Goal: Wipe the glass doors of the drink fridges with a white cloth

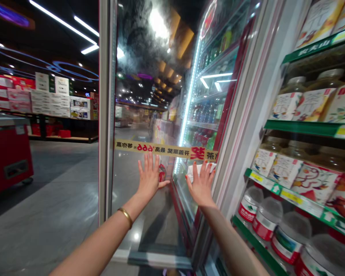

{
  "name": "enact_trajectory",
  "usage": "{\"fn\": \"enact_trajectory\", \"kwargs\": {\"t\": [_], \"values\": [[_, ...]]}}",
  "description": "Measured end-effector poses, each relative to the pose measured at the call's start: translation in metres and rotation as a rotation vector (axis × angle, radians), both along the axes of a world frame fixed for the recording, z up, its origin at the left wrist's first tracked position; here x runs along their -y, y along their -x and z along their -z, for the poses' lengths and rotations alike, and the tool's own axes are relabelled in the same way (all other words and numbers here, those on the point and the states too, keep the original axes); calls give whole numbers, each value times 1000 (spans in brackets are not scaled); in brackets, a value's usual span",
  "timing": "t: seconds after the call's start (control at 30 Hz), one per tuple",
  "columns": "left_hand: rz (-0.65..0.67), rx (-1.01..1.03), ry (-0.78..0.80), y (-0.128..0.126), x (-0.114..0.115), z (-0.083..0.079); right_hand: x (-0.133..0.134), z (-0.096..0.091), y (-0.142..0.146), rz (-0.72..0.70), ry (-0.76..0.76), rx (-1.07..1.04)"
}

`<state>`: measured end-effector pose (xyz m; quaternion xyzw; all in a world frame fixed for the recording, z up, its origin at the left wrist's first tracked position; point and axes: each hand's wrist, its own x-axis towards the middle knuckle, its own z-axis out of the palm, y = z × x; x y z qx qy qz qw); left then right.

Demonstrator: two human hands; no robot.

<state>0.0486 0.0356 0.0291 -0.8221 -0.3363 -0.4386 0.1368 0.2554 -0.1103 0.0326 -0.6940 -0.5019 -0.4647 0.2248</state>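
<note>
While a shop floor [46,218] runs off to the left, past a red wheeled cabinet [8,153] and stacked cartons [51,97], a cooler's glass door [143,96] stands open directly ahead, its yellow strip [166,150] reading backwards from this side. Beyond the glass, more coolers of bottled drinks [207,115] line the aisle. To the right, green shelves [301,128] carry boxed jars [313,105] above water bottles [276,230], their front edges just beside the door. Both hands rest against the inner face of the glass, just below the strip: the left hand [149,178], with a gold bangle [125,217] on its wrist, and the right hand [200,184]. Their fingers [148,163] are spread and flat, pinching nothing. As things stand, the door is open, neither hand holds anything, and the jars and bottles sit in rows on their shelves, untouched by either hand.
</note>
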Motion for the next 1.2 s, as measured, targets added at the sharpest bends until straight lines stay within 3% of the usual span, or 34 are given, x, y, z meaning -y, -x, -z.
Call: {"fn": "enact_trajectory", "kwargs": {"t": [0.07, 0.13, 0.2, 0.27, 0.33, 0.43, 0.53, 0.57, 0.63, 0.7, 0.77, 0.87, 0.97, 1.0, 1.07, 1.13, 1.2], "values": [[18, -40, -20, -3, 4, 3, 3, 24, 6, -55, 76, 35], [38, -82, -39, -4, 8, 3, 0, 24, 12, -141, 191, 110], [48, -115, -55, -5, 12, 1, -4, 1, 12, -157, 199, 120], [48, -134, -64, -4, 14, -3, -4, -29, 6, -102, 89, 58], [44, -142, -63, -3, 16, -7, 1, -41, -1, -19, -59, -41], [40, -148, -53, -2, 16, -10, 7, -12, 2, 24, -132, -114], [42, -155, -43, -1, 17, -11, 3, 22, 20, -83, 53, -11], [43, -158, -41, 0, 17, -12, -1, 23, 24, -126, 131, 34], [47, -163, -37, 1, 17, -12, -6, 7, 26, -172, 211, 81], [47, -166, -38, 3, 17, -12, -6, -15, 18, -146, 144, 50], [45, -169, -45, 2, 16, -11, -1, -21, 7, -76, -11, -35], [30, -174, -71, -2, 14, -8, 5, 13, 0, -20, -127, -96], [6, -174, -101, -6, 9, -5, -4, 42, 4, -126, 25, 60], [0, -175, -109, -6, 7, -4, -9, 39, 6, -169, 79, 114], [1, -185, -119, -4, 4, -1, -15, 13, 5, -207, 90, 136], [14, -201, -126, 0, 1, 2, -15, -23, -1, -171, -44, 50], [26, -209, -134, 2, 1, 7, -10, -41, -6, -113, -209, -50]]}}
